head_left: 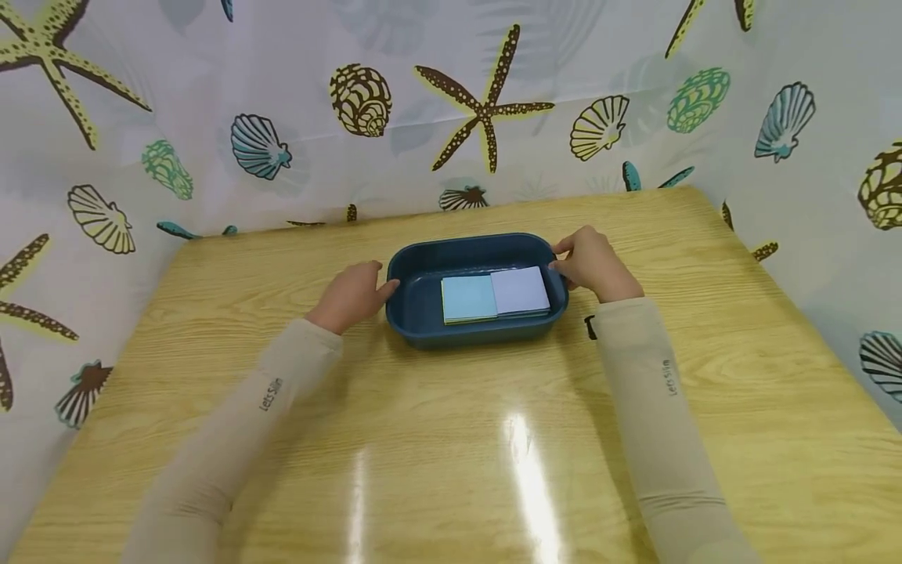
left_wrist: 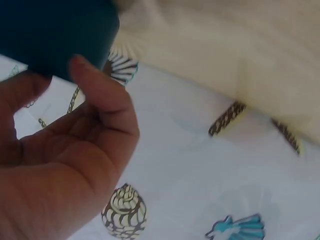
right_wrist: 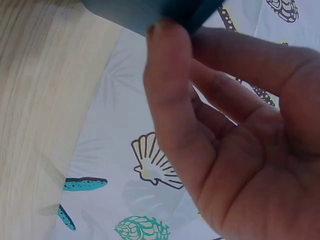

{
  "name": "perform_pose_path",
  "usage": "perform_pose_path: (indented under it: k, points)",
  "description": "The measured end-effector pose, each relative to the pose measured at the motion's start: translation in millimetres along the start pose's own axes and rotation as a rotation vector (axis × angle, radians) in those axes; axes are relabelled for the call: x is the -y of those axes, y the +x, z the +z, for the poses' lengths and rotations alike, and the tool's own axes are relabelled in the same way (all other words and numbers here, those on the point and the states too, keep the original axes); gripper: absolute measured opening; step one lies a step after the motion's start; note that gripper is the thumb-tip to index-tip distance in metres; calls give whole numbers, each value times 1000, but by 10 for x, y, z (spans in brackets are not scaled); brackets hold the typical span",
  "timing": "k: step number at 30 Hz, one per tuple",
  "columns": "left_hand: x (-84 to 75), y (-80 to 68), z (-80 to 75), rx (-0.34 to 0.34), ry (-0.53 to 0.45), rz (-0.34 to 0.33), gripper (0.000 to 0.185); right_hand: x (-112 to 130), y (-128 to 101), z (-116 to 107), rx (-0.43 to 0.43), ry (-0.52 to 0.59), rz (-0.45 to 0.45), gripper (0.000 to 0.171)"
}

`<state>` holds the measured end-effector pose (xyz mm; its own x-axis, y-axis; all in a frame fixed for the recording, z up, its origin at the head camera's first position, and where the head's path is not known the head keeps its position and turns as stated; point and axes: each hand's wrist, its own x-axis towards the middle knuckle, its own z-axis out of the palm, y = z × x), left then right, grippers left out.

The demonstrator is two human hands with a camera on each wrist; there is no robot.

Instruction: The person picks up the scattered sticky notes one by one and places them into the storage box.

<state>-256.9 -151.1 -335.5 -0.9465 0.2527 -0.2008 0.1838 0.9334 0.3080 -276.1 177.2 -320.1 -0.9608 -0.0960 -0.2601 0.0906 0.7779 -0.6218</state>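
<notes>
A dark blue oval plastic tub (head_left: 465, 338) stands near the back middle of the table. Inside it, side by side, lie a light-blue-topped stack of square note paper (head_left: 468, 298) and a pale lavender one (head_left: 520, 290); yellow-green sheets show under the blue top. At the tub's left end my left hand (head_left: 350, 298) pinches the rim, thumb over the edge. My right hand (head_left: 597, 262) grips the opposite end between thumb and fingers. In both wrist views the tub (left_wrist: 55, 35) (right_wrist: 145, 12) shows only as a corner at the top, with fingertips against it.
The wood-grain table (head_left: 437, 446) reaches toward me, with bright reflections at its front. A white curtain printed with shells and starfish (head_left: 303, 86) hangs behind and at both sides. A small black item (head_left: 590, 327) shows beside the right sleeve cuff.
</notes>
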Motion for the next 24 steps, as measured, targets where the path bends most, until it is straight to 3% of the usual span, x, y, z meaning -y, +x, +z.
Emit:
perform_pose_path:
  k: [3, 5, 8, 11, 16, 21, 24]
  points:
    - [39, -22, 128, 8, -81, 9, 42, -2, -19, 13, 30, -7, 28, 41]
    - [53, -17, 185, -32, -104, 23, 34, 13, -1, 34, 30, 9, 35, 41]
    - [85, -4, 212, -96, -122, -7, 27, 50, 57, 81, 21, 37, 28, 40]
    - [140, 31, 206, -128, -130, -52, 27, 99, 142, 141, 9, 60, 14, 40]
    - [237, 70, 203, -120, -134, -110, 35, 149, 240, 246, -13, 99, 12, 40]
    - [323, 112, 196, -185, -128, -88, 34, 185, 299, 311, -57, 106, 12, 39]
    - [352, 126, 201, -188, -139, -76, 35, 166, 282, 362, -83, 105, 6, 39]
